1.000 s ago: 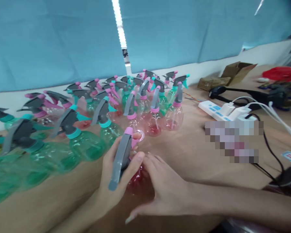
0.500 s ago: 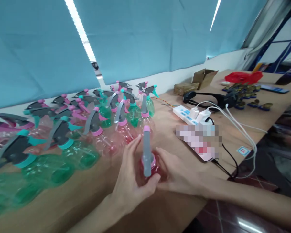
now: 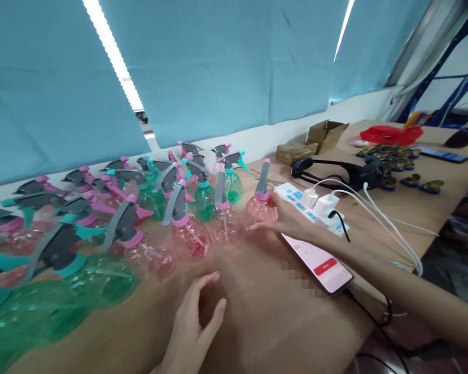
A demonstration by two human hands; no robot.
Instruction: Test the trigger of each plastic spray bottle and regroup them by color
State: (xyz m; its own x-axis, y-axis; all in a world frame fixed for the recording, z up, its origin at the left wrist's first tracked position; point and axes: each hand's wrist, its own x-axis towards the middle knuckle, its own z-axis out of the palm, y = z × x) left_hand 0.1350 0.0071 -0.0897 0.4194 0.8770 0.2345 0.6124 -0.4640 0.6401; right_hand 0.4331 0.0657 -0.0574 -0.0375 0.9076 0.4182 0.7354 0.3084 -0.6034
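Observation:
A pink spray bottle (image 3: 259,210) with a grey trigger head stands upright on the table, at the right end of the group of bottles. My right hand (image 3: 283,218) is wrapped around its right side and front. Lower down, my left hand (image 3: 197,317) hovers over the brown tabletop, thumb and fingers apart, holding nothing. Close to the held bottle on its left are another pink spray bottle (image 3: 225,223) and a pink one with a tilted head (image 3: 191,236). A green spray bottle (image 3: 97,278) lies nearer the left.
A phone (image 3: 320,265) with a lit screen lies below my right forearm. Behind that arm are a white power strip (image 3: 296,197) with plugs and cables, and a black headset (image 3: 335,169). Cardboard boxes (image 3: 323,137), a red plastic bag (image 3: 392,135) and small gold-coloured pieces (image 3: 392,156) sit farther back.
The pink bottle, earlier between both hands near the front, now stands farther back beside the other bottles with my right hand on it. My left hand has come off it and moved down-left.

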